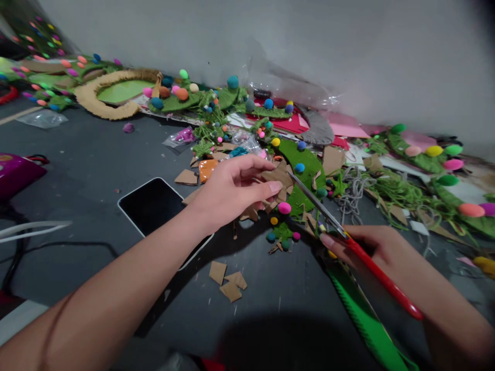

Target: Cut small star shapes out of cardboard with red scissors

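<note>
On the dark grey table, near its middle:
Left hand (232, 188): reaches across from the left, fingers (275, 186) pinched shut on a brown cardboard piece (279, 178) — thumb below, the other fingers over its top edge.
Right hand (381, 252): comes in from the right edge, fingers closed round the red handles of the scissors (350, 237); whether a finger sits through a loop I cannot tell.
Scissors: blades nearly closed, pointing up and left, their tip touching or just beside the cardboard piece held by the left hand.
Cardboard piece: held just above the table, over a litter of brown offcuts and a green felt shape (305, 170).
Pom-poms: a pink pom-pom (284, 207) lies just below the left fingertips — smaller teal, yellow and pink ones are scattered near it.
Phone (154, 206): lies flat, screen dark, partly under the left forearm.
Cardboard scraps (228, 281): three small pieces lie together toward the near edge.
Green strip (363, 319): a bright green ridged band runs under the right wrist toward the near right corner.
Far edge: along the wall, green felt wreaths with coloured balls, and a tan ring (112, 93) toward the far left corner.
Grey yarn (353, 193): tangled to the right of the blades.
</note>
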Demonstrator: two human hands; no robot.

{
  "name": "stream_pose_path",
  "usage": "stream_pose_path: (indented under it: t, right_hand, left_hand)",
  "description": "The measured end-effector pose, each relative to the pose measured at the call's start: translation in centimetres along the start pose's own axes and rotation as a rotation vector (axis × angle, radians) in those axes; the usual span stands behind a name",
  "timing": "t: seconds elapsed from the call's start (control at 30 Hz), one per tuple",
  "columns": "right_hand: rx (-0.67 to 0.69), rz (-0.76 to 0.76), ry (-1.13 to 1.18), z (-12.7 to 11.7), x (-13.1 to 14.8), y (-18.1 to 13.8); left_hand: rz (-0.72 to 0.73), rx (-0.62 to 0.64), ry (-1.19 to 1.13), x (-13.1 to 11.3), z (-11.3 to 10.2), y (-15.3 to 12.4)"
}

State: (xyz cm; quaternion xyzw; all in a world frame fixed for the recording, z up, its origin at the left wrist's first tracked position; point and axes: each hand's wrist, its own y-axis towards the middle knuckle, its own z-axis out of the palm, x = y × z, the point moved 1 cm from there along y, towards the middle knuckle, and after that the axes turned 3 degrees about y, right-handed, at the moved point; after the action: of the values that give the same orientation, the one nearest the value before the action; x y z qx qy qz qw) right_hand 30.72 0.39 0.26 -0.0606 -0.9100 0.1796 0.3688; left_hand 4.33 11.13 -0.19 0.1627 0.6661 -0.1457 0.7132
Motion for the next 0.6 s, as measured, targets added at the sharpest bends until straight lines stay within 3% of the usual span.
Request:
stream_pose_path:
  t: [0.6]
  right_hand:
    - [-0.037, 0.006, -0.038, -0.11, -0.51, -0.46]
  left_hand:
    - [0.002, 0.004, -0.026, 0.00, -0.02, 0.00]
